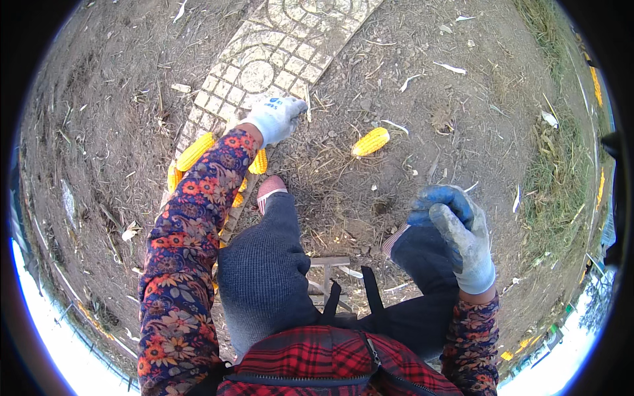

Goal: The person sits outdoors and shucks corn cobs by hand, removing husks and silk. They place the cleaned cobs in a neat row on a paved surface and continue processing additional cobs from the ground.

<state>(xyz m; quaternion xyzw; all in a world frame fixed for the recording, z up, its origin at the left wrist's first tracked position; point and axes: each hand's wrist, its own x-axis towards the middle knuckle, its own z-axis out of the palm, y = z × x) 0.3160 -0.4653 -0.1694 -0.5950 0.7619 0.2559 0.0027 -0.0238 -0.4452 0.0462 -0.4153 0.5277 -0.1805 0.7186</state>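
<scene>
My left hand (275,119), in a white coated work glove, reaches over the edge of a patterned slab strip (257,76). Its back is towards me and its fingers curl down, so whatever is under them is hidden. A thin pale strip (308,104) lies at its fingertips. Beside that wrist, a husked yellow corn cob (196,151) rests on the slab, and another corn cob (258,162) shows below the glove. My right hand (453,227), gloved in white with a blue palm coating, hovers by my right knee. Its fingers are folded against the thumb, with nothing visible in them.
One corn cob (371,142) lies alone on the bare soil (342,198) between my hands. My left foot (271,188) is close to the slab's edge. Dry husk scraps (449,68) and straw are scattered about. A low wooden frame (329,261) stands between my legs.
</scene>
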